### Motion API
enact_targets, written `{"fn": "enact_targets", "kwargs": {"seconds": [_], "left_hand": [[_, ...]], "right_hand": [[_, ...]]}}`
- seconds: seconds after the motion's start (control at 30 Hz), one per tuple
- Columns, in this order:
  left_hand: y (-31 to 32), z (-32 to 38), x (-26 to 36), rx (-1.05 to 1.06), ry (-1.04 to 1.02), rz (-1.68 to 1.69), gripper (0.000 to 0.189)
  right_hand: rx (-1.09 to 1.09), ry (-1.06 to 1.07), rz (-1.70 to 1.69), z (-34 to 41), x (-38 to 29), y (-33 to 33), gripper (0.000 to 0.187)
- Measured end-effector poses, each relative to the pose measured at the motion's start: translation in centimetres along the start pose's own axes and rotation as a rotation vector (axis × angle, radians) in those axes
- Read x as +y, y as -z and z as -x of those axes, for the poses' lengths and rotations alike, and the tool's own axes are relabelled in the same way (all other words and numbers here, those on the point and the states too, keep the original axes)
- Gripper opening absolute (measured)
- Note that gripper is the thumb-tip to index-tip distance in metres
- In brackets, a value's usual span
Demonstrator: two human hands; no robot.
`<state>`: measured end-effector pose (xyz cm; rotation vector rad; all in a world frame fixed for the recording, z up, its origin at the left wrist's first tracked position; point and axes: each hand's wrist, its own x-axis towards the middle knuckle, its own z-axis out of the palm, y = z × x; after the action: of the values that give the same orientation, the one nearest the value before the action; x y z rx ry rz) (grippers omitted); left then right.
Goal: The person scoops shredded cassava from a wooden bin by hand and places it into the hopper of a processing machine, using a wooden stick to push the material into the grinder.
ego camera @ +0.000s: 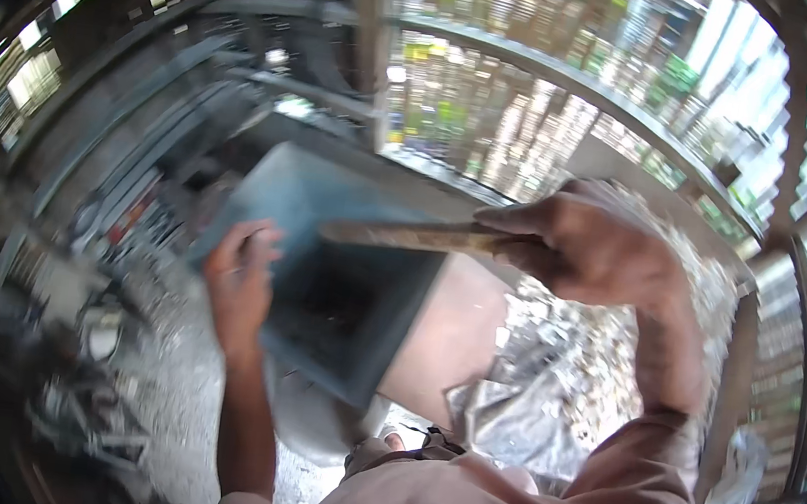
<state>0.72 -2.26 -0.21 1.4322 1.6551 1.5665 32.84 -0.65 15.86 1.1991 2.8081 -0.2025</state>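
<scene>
Before me stands a blue-grey, box-like hopper (282,161) with sloping walls and a dark hollow inside. My left hand (242,277) is at its left rim, fingers curled; blur hides how firmly it touches. My right hand (593,249) grips a flat wooden stick (413,235) that reaches left over the hopper's opening. The stick looks roughly level, its far end above the inner wall. A pale pinkish panel (450,333) adjoins the hopper's right side.
Pale chips or flakes (589,343) lie on dark sheeting (519,417) at the right. Slatted walls with a wooden rail (546,73) close in the far side. Blurred clutter (89,410) lies on the floor at the left. A clear plastic bag (738,471) hangs at the lower right.
</scene>
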Motion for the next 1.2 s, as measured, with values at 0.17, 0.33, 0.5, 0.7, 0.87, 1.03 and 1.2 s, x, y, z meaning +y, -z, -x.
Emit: {"fn": "enact_targets", "kwargs": {"seconds": [0.17,0.33,0.5,0.7,0.87,1.03,1.2], "left_hand": [[0.5,2.0,2.6,0.176,-0.224,-0.133,0.024],[-4.2,9.7,7.9,0.173,-0.762,0.174,0.031],[-22.0,18.1,10.1,-0.589,-0.296,0.54,0.022],[-42.1,24.0,3.0,-0.837,-0.213,0.132,0.078],[-50.6,22.7,2.2,-0.676,-0.212,-0.058,0.085],[-55.0,22.0,2.6,-0.818,-0.04,-0.159,0.077],[-57.2,23.2,1.1,-0.744,-0.269,0.217,0.049]], "right_hand": [[0.934,-0.602,-0.859,15.7,2.2,-9.2,0.036],[1.646,-1.352,-0.568,30.6,3.9,-22.9,0.03],[1.434,-2.114,-0.063,42.7,7.7,-39.0,0.035],[1.059,-2.271,-0.103,43.8,10.6,-42.8,0.041],[1.081,-1.586,-0.192,36.1,10.7,-41.0,0.068],[1.072,-1.498,-0.318,31.0,14.7,-41.3,0.101],[1.102,-1.502,-0.386,28.7,19.0,-41.0,0.113]]}}
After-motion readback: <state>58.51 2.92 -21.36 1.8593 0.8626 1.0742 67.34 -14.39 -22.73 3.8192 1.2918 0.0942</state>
